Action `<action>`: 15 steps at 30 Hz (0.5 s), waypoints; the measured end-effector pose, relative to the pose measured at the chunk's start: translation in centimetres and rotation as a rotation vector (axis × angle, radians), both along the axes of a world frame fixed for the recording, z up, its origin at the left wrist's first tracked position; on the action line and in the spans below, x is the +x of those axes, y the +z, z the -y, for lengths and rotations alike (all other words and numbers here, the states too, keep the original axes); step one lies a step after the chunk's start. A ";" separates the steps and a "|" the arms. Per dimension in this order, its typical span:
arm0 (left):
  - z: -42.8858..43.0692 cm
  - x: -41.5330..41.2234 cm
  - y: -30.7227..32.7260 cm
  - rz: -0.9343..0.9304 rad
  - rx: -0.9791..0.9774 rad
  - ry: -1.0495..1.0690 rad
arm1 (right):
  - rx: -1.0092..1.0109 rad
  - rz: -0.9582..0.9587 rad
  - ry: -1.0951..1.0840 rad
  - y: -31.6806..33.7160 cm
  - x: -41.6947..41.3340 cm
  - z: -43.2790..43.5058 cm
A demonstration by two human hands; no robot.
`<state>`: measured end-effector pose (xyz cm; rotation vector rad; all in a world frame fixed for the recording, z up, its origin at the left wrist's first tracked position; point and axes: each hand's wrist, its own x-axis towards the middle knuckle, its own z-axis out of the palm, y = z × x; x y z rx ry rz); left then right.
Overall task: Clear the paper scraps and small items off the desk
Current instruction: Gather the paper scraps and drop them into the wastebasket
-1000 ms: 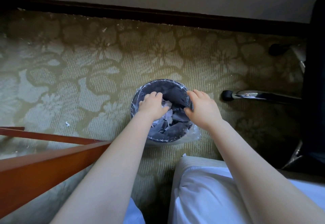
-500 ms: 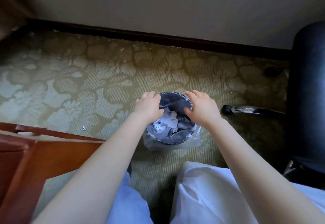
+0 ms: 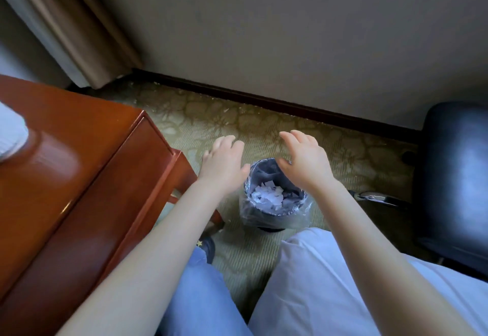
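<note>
While the desk lies just left of the left hand, its long edge running away from the person, that hand is likely the nearer one for the next reach to it. Its fingers are loosely spread, palm down, holding nothing. Below and between both hands, the paper scraps lie heaped in the lined bin. The right hand hovers likewise spread and empty. Whether either thumb touches the rim I cannot tell.
</note>
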<state>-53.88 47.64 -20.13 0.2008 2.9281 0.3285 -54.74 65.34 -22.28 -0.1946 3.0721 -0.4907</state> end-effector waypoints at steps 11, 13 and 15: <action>6.4 14.4 10.1 -0.351 0.086 0.183 | 0.007 -0.230 0.207 10.2 9.7 6.1; 8.3 16.8 11.5 -0.420 0.059 0.225 | -0.020 -0.277 0.261 11.6 11.4 8.0; 10.4 19.3 13.0 -0.473 0.033 0.274 | -0.062 -0.312 0.326 12.8 13.1 10.4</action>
